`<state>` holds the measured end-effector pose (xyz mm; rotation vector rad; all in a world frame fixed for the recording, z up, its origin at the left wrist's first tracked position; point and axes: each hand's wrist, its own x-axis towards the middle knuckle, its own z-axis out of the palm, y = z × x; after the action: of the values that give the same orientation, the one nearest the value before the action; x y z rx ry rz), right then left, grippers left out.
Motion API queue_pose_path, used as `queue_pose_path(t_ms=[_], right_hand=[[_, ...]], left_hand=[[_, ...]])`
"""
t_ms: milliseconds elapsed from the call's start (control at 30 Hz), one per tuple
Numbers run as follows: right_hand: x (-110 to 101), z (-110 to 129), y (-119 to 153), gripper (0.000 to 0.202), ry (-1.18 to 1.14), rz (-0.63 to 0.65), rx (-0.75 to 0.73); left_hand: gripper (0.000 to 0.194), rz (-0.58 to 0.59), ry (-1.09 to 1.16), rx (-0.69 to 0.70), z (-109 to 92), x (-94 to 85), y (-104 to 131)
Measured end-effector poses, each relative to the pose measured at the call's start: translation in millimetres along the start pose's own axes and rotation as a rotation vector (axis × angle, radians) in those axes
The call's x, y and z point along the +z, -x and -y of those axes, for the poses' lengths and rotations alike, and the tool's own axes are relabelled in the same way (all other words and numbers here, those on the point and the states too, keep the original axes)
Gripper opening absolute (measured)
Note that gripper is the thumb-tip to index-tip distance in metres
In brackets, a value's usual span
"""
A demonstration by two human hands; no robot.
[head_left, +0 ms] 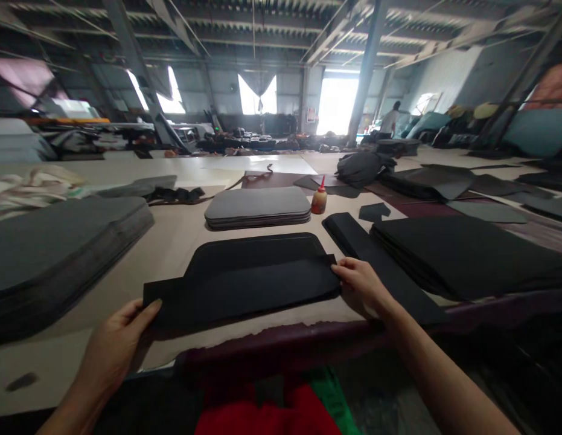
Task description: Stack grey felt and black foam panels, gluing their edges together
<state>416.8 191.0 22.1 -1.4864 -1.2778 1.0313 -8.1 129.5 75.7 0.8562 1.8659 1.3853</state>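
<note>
Lying on the table (pixel 194 211), the black panel (pixel 258 246) is serving as the landmark here. Beyond it, the grey stack (pixel 258 202) is resting flat, and the red-tipped bottle (pixel 319 200) is standing just beside that stack, beyond the panel's right side. To the panel's right, the long black piece (pixel 375 260) is lying aslant, with the black stack (pixel 471 254) farther right. The large dark-grey stack (pixel 58 248) is sitting well to its left.

The black strip (pixel 244 293) is lying across the panel's near part, hiding it from view. Its long axis is running left to right, slightly slanted, with the right end pointing a little farther from the person. The left hand (pixel 115 344) is pinching the left end, thumb on top; the right hand (pixel 360 281) is pinching the right end.
</note>
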Motion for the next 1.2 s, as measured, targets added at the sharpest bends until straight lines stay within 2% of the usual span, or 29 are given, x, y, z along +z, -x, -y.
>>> queue_pose_path(t_ms=[100, 333, 567, 733, 800, 900, 1033, 1200], right_hand=[[-0.2, -0.3, -3.7, 0.034, 0.061, -0.046, -0.02], [-4.1, -4.0, -3.9, 0.035, 0.196, -0.077, -0.025], [-12.0, -4.0, -3.9, 0.034, 0.017, -0.036, -0.039], [-12.3, -1.8, -1.8, 0.036, -0.072, -0.016, -0.032], [-11.7, -1.2, -0.4, 0.037, -0.062, -0.014, -0.005], [-10.5, -2.4, -0.3, 0.033, 0.071, 0.003, -0.005], [-9.3, -6.6, -5.0, 0.028, 0.354, 0.001, -0.081], [-10.2, -9.2, -7.7, 0.026, 0.498, -0.055, -0.111]], left_hand=[[0.039, 0.017, -0.101, 0.036, -2.9, 1.8, -2.7], [0.038, 0.003, -0.327, 0.134, 8.2, 4.6, -17.3], [0.041, 0.028, -0.134, 0.031, -6.0, 11.9, -9.2], [0.047, 0.004, -0.051, 0.056, -8.8, 7.1, -17.0], [0.048, 0.013, -0.101, 0.077, -6.0, 3.7, -21.3], [0.047, -0.001, -0.236, 0.097, 0.3, 1.6, -22.5], [0.048, 0.033, -0.221, 0.089, 12.7, 3.2, -22.3], [0.048, 0.049, -0.594, 0.178, 24.2, -0.1, -31.2]])
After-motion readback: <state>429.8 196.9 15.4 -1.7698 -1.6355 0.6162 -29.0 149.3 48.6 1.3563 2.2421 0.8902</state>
